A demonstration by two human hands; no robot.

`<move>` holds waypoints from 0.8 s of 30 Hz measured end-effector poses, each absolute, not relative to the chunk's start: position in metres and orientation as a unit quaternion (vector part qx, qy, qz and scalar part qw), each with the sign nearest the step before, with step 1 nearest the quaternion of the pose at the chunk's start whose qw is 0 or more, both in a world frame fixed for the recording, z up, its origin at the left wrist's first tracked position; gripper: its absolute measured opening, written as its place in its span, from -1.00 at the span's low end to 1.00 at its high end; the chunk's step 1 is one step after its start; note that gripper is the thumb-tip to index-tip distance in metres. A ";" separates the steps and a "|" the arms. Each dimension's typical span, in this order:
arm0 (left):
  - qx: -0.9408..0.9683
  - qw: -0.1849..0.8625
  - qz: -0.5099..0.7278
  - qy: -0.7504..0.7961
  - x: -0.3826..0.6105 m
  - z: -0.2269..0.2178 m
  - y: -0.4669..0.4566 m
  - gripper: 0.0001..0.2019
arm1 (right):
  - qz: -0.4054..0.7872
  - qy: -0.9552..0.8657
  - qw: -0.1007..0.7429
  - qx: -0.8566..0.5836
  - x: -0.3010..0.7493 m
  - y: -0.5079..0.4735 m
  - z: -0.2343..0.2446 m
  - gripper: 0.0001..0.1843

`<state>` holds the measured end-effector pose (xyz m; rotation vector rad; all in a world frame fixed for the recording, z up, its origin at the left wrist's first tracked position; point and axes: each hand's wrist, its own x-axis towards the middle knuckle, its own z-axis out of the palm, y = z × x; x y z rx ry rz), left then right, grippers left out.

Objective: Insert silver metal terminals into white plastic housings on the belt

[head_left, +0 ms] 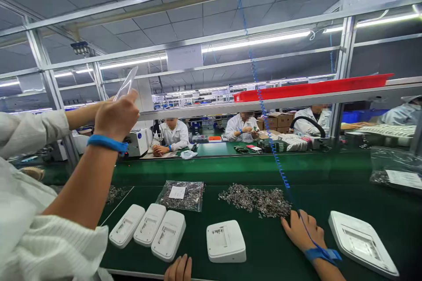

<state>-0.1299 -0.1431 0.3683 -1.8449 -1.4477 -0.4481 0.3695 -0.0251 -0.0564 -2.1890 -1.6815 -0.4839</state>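
My right hand [300, 229] lies flat on the green mat with its fingers spread, touching the near edge of a pile of small metal parts [255, 199]. It holds nothing. A blue wrist strap [321, 254] with a coiled blue cord [263, 109] sits on that wrist. Only the fingertips of my left hand [180, 268] show at the bottom edge, stretched out and empty, just left of a white plastic housing [226, 241].
A person at my left raises a clear film [127, 82] in a hand [117, 116] with a blue wristband. Three white housings [148, 226], a bag of metal parts [180, 195] and a larger housing [361, 241] lie on the mat. Other workers sit across the conveyor.
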 end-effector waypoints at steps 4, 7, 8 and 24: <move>-0.723 0.349 -0.226 -0.552 -0.109 0.229 -0.153 -0.34 | -0.181 -0.558 0.169 -0.792 0.365 -0.031 -0.049 -0.62; -0.719 0.343 -0.240 -0.555 -0.096 0.136 -0.165 -0.77 | -0.193 -0.543 0.162 -0.801 0.363 -0.036 -0.045 -0.59; -0.715 0.343 -0.244 -0.558 -0.093 0.111 -0.170 -0.78 | -0.191 -0.541 0.162 -0.803 0.363 -0.037 -0.044 -0.58; -0.663 0.306 -0.326 -0.600 -0.047 -0.077 -0.206 -0.45 | -0.116 -0.521 0.161 -0.830 0.362 -0.041 -0.034 -0.45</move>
